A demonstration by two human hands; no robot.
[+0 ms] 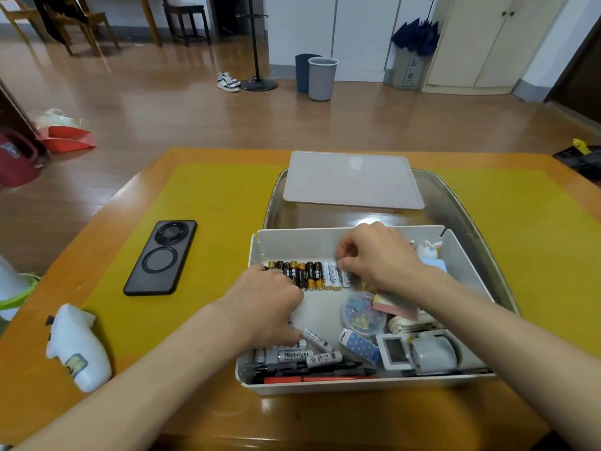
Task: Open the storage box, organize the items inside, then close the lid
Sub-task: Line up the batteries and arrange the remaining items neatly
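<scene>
We look down over a wooden counter (208, 415) with a yellow mat, where an open storage box (367, 384) sits just in front of us inside a clear tray (468, 203). Its flat grey lid (353, 183) lies beyond the box at the far end of that tray, so the box is open and the sorting is, as we judge it, under way. Along the far wall of the box runs a row of batteries (309, 275), side by side, each with its long axis pointing away from us, the row itself running left to right. More loose batteries (312, 353) lie at odd angles near the front wall, just below our left hand (270, 307). That hand rests palm down on the left end of the row, fingers curled over it; we cannot tell whether it grips anything. Our right hand (374, 255) hovers at the right end of the row, its fingertips pinched together on a white battery (340, 275) there. The next move likely turns on the loose batteries: they lie nearer our left hand and would need turning to match the row. A phone (161, 257) lies left of the box.
</scene>
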